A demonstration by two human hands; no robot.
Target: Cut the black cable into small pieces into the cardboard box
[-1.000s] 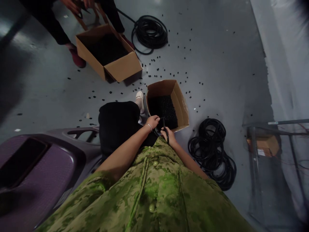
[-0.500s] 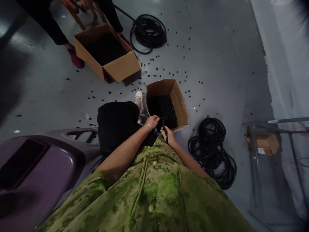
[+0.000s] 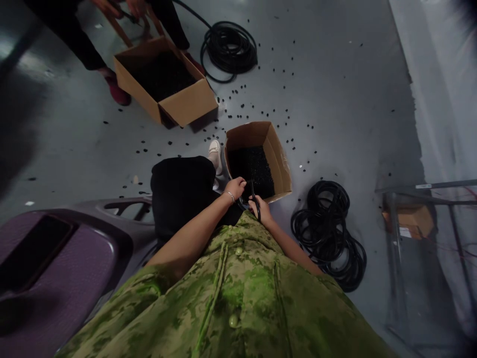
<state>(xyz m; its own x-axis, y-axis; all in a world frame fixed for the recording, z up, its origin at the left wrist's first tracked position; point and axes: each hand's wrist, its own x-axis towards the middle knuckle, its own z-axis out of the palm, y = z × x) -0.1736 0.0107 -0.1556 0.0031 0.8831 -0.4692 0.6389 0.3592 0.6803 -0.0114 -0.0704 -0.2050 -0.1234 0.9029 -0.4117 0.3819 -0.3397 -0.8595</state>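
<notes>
My left hand, with a bracelet at the wrist, is closed in a pinch around a thin black tube whose end points right. My right hand grips black-handled scissors, their blades pointing up close to the end of the tube. Both hands are over the near edge of a cardboard box. Inside it lies a heap of small black pieces. How far the blades are apart is too small to tell.
Coiled black tubing lies right of the box, with another coil farther off. A co-worker's hands are above a second cardboard box. Black bits dot the floor. A purple stool bears a phone; a metal frame stands right.
My two hands, the tube and the scissors stay almost in place. The co-worker's hands have shifted slightly, and the view has moved a little.
</notes>
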